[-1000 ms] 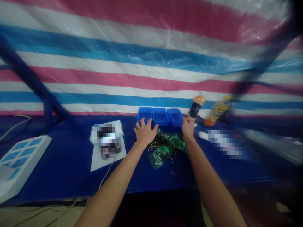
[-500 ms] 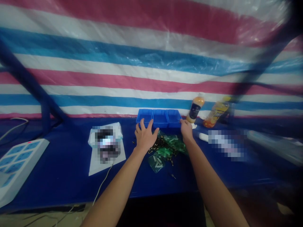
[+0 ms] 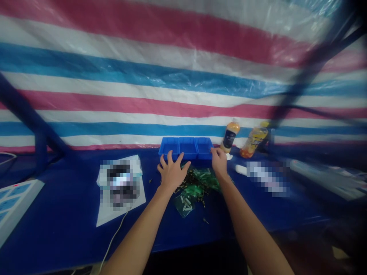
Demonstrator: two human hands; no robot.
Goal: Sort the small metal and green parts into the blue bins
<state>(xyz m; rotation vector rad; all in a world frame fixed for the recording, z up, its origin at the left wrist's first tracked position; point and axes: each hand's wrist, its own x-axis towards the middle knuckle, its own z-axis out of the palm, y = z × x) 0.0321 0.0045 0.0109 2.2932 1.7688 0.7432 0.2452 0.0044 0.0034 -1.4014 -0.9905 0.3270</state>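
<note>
Spreading the left hand [image 3: 172,175] wide, fingers fanned out and apparently empty, right at the near edge of a messy heap of small brass-coloured pins [image 3: 192,179]. Bringing the right hand [image 3: 219,164] in much narrower, fingers bunched toward the front rim of a blue three-compartment tray [image 3: 186,148], leaving no way of telling from this view about anything tiny in that pinch. Keeping the heap between both hands, mixed in with green-tinted plastic bags [image 3: 204,178] and just behind a clear bag of pale little parts [image 3: 185,206], plus one stray pin [image 3: 205,220] lying off on its own on the blue table cover [image 3: 65,221]. Sitting at the pile-and-tray stage, by the look of it, with nothing lifted clear yet, and needing proper fingertip pinches for anything this small. Showing a white cable [image 3: 113,236] trailing off a sheet of white paper [image 3: 120,217] on the left, a pixelated object [image 3: 122,183] on that sheet, and a power strip [image 3: 14,202] farther out. Lining up an orange-topped bottle [image 3: 230,136] and a yellow juice bottle [image 3: 254,134] just right of the tray, then ending on a pink, white and blue striped tarp [image 3: 183,76] across the back.
</note>
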